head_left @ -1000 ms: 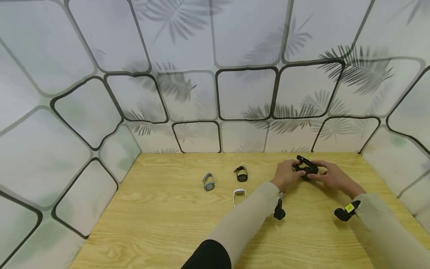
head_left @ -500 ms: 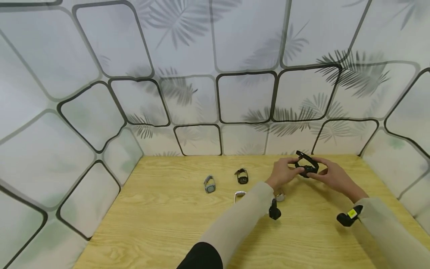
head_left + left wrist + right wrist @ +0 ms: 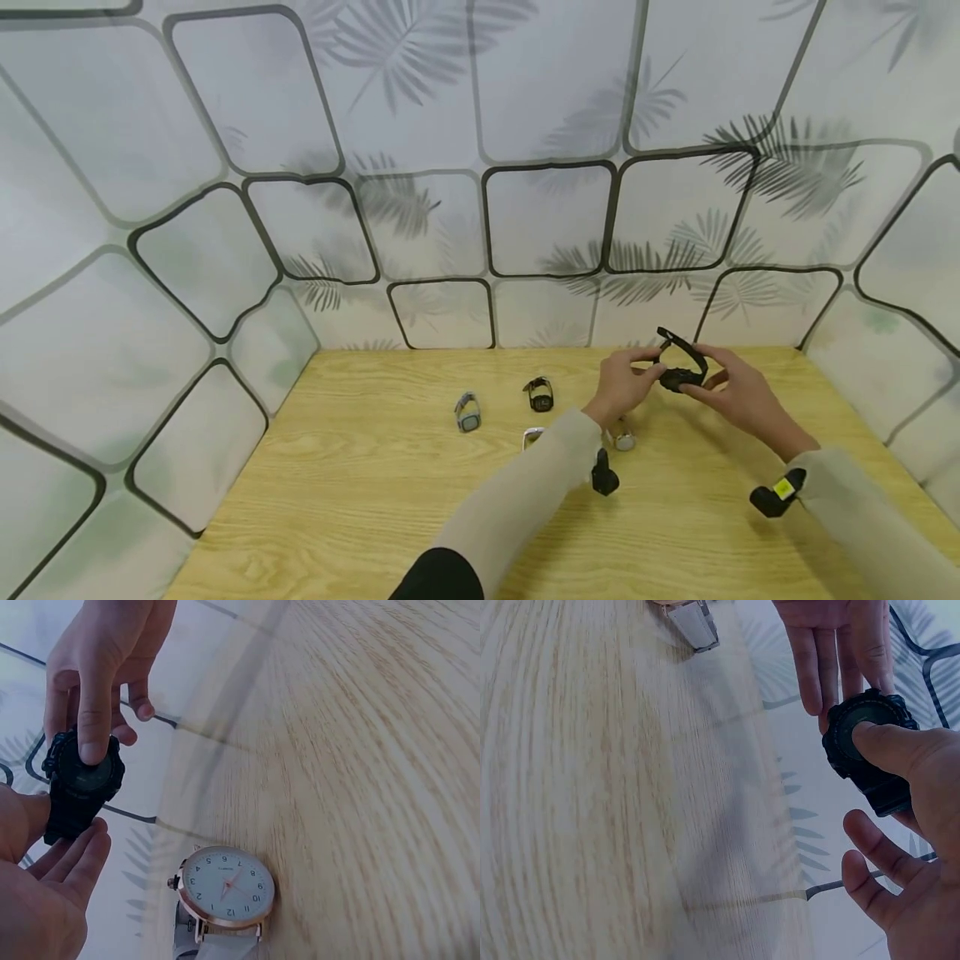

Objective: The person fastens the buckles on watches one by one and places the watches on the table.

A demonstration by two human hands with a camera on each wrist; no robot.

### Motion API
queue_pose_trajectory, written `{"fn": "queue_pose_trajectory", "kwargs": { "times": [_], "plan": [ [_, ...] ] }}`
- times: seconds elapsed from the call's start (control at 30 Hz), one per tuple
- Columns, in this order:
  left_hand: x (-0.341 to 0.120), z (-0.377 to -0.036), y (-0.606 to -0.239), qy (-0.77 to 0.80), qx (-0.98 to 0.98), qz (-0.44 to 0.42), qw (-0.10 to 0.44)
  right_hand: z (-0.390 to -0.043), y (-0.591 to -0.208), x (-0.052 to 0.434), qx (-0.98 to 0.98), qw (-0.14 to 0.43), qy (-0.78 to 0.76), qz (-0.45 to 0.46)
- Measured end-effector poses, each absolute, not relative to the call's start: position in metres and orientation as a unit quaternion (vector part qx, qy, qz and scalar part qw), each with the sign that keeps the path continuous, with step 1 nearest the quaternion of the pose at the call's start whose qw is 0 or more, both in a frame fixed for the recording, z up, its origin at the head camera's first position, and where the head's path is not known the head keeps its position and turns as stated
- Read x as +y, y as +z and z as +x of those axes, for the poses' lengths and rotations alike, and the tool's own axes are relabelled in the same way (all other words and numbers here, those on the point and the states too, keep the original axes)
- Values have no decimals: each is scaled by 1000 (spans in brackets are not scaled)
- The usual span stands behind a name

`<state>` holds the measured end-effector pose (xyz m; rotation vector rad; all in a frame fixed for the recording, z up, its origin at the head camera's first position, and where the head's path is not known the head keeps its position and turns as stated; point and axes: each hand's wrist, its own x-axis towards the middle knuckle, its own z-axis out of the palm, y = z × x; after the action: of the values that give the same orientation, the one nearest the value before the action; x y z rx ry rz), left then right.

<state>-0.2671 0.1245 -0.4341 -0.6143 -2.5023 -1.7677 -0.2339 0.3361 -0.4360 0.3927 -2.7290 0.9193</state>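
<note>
Both hands hold a black digital wristwatch [image 3: 678, 379] just above the table's back right, its strap curving up in a loop. My right hand [image 3: 742, 400] grips it from the right; in the right wrist view its thumb lies on the dark round face of the watch [image 3: 847, 742]. From the other side my left hand [image 3: 618, 387] pinches the watch by its strap, as the left wrist view shows. Below the left wrist lies a watch with a white round dial and rose-gold case [image 3: 229, 889], its pale strap partly out of view.
Left of the arms lie a grey watch [image 3: 469, 421], a black square-cased watch [image 3: 541, 400] and a white-framed watch [image 3: 532, 434] partly hidden by the left sleeve. A patterned wall covering [image 3: 547, 217] rises behind the wooden table [image 3: 352, 500].
The black watch has risen slightly and its strap loop has opened wider. My left hand has moved a little left, and the round-dial watch has come into sight beside its wrist.
</note>
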Motion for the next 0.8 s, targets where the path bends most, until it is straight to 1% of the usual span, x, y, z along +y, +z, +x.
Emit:
{"fn": "queue_pose_trajectory", "kwargs": {
  "times": [0.23,0.4,0.5,0.67,0.8],
  "plan": [
    [124,-269,-438,-612,-773,-168,20,-233,-437,330,-930,134,311,140],
    [121,-268,-439,-662,-732,-160,2,-232,-435,326,-927,139,316,147],
    [118,-267,-439,-682,-714,-159,-8,-230,-434,325,-925,123,328,148],
    [111,-265,-437,-686,-709,-162,-11,-230,-429,326,-919,73,361,143],
    [106,-264,-435,-686,-710,-161,-13,-232,-427,330,-905,69,391,155]
  ]
}}
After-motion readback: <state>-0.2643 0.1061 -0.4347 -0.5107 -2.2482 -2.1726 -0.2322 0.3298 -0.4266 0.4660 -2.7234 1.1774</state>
